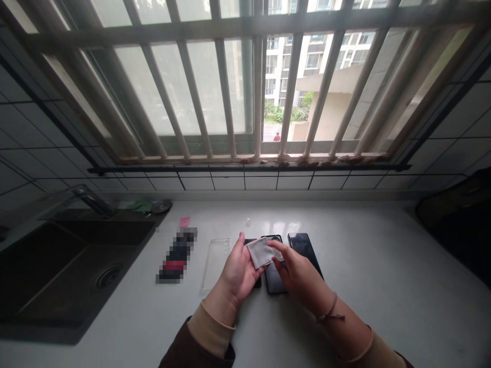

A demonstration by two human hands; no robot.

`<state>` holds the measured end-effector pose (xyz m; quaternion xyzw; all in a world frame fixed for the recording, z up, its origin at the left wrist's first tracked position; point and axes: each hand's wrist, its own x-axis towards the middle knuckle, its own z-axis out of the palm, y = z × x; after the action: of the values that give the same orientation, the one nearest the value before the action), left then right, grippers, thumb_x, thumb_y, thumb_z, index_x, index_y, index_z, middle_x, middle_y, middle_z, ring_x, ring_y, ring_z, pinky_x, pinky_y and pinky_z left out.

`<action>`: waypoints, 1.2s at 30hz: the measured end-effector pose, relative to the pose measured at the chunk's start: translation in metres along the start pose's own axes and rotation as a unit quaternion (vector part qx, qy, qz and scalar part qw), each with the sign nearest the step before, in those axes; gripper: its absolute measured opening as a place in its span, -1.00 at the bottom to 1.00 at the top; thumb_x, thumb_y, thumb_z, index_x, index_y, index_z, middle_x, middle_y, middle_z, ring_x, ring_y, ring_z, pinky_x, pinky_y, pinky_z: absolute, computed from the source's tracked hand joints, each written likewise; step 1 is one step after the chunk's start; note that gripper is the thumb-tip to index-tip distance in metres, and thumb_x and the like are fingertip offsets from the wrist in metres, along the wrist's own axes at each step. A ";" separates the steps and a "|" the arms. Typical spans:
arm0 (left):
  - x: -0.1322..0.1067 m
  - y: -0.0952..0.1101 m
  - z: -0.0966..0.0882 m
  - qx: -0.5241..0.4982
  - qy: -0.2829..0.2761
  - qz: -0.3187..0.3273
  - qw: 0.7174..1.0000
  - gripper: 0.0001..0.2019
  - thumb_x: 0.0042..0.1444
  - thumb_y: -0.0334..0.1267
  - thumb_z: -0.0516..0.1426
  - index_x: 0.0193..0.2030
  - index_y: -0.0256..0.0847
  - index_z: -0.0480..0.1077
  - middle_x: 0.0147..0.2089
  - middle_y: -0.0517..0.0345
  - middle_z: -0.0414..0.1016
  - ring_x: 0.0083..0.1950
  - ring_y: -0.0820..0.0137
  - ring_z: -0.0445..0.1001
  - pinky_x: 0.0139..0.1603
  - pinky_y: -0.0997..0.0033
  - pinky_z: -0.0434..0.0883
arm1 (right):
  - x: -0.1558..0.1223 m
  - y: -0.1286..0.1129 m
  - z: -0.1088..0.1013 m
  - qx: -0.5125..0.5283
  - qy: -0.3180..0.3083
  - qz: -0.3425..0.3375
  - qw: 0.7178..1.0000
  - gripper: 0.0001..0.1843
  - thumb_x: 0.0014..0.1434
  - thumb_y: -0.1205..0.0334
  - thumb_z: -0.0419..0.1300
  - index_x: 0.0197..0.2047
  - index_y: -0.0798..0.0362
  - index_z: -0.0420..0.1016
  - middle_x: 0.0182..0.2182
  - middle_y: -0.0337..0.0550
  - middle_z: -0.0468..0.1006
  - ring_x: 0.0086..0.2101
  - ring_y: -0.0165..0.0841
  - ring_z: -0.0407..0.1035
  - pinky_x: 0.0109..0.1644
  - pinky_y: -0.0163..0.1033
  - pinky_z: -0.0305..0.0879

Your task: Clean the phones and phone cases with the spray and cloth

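Observation:
A folded grey cloth [261,252] lies across the upturned fingers of my left hand [238,268], whose thumb stands up beside it. My right hand [293,266] reaches in from the right, with its bent fingers and thumb on the cloth's right end. Beneath my hands, a dark phone or case [273,283] rests on the counter, partly covered. Another flat black item [257,284] shows behind my left hand, mostly hidden. A black phone [305,250] lies by my right hand. To the left is a clear phone case [214,263].
The white counter [368,255] runs below a barred window [245,92]. At left is a dark sink [88,286] with a faucet [92,199]. A blurred-out dark item [176,260] and a pink slip [184,222] lie between sink and case. A black bulky object [460,220] stands at right.

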<state>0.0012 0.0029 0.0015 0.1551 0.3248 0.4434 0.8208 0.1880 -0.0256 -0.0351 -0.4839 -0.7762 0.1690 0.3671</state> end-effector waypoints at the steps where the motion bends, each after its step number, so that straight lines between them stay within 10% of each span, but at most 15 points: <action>1: 0.000 0.000 0.000 -0.002 0.002 0.000 1.000 -0.30 0.49 0.20 -0.06 0.27 -0.47 0.48 0.12 -0.34 0.65 0.10 0.10 0.65 0.04 0.29 0.53 | 0.000 0.000 0.000 -0.003 0.000 0.001 1.000 -0.55 0.46 0.28 0.09 0.37 -0.06 0.36 0.00 0.00 0.70 -0.20 -0.22 0.66 -0.10 -0.19 0.58; 11: 0.000 0.000 0.000 -0.002 -0.002 0.001 1.000 -0.31 0.50 0.18 -0.06 0.28 -0.48 0.48 0.11 -0.34 0.66 0.14 0.09 0.64 0.09 0.26 0.54 | 0.001 0.001 0.001 0.005 -0.006 0.022 1.000 -0.62 0.44 0.28 0.10 0.28 -0.03 0.41 -0.08 -0.04 0.72 -0.31 -0.24 0.64 -0.21 -0.21 0.55; 18: 0.001 -0.002 -0.001 0.020 0.021 -0.012 1.000 -0.46 0.49 0.04 0.04 0.27 -0.43 0.48 0.10 -0.31 0.67 0.01 0.14 0.70 -0.02 0.29 0.58 | -0.001 0.003 0.003 0.043 0.054 0.051 0.996 -0.39 0.50 0.11 0.09 0.52 -0.01 0.11 0.18 0.13 0.63 0.10 -0.06 0.62 0.10 -0.06 0.57; 25: -0.004 -0.008 -0.004 0.158 -0.007 -0.074 0.985 -0.56 0.39 -0.06 0.20 0.19 -0.42 0.51 -0.03 -0.38 0.71 -0.16 0.09 0.75 -0.26 0.30 0.59 | 0.007 0.012 -0.008 0.120 0.102 0.198 0.967 -0.62 0.48 -0.17 0.09 -0.05 -0.03 0.43 -0.44 -0.16 0.64 -0.48 -0.19 0.60 -0.36 -0.18 0.51; 30: -0.011 -0.010 -0.006 0.194 -0.045 -0.103 0.974 -0.55 0.34 -0.01 0.25 0.12 -0.41 0.51 -0.09 -0.43 0.71 -0.21 0.06 0.75 -0.27 0.28 0.61 | 0.027 0.016 -0.023 0.056 0.150 0.107 0.981 -0.57 0.46 -0.17 0.14 0.02 0.01 0.61 -0.07 0.04 0.64 -0.06 -0.11 0.57 0.01 -0.08 0.52; 36: -0.013 -0.008 -0.004 0.209 -0.050 -0.109 0.971 -0.58 0.36 -0.02 0.23 0.11 -0.39 0.47 -0.04 -0.47 0.69 -0.20 0.07 0.75 -0.30 0.32 0.60 | 0.082 0.018 -0.034 0.043 0.119 0.113 0.986 -0.62 0.32 -0.07 0.33 0.04 0.01 0.67 -0.17 -0.08 0.66 -0.22 -0.21 0.54 -0.11 -0.16 0.47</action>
<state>-0.0017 -0.0125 -0.0008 0.3087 0.3836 0.2654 0.8289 0.2021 0.0516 0.0101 -0.5691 -0.6593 0.1836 0.4557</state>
